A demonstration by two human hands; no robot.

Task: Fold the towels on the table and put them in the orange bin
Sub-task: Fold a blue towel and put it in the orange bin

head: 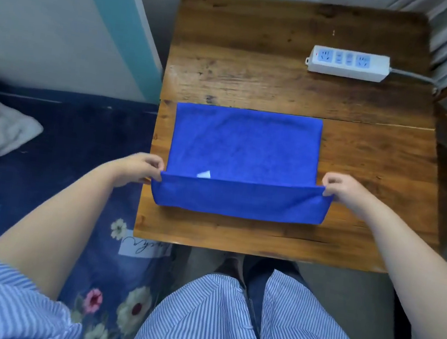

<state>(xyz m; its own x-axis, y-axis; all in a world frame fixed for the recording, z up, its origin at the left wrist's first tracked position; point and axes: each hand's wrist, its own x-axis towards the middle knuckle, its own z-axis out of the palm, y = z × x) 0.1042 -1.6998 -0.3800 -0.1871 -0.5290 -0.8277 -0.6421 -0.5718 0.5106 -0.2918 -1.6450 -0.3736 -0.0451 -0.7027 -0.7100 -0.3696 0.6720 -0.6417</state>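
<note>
Towel: blue towel lies at frame centre on the wooden table.
Grip: left hand and right hand each pinch a near corner, lifted.
Progress: first fold under way; orange bin not visible.

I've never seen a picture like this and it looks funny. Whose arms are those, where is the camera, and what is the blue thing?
The camera sits on a person's head and looks down, so you see that person's own two arms and striped shirt. The blue thing is a towel lying on a wooden table. The left hand and the right hand each pinch a near corner with their fingers and lift that edge up off the table, as if to fold the towel in half. A small white tag shows on the towel. Farther back on the table lies a white power strip with its cord. I see no orange bin in this picture.
</note>
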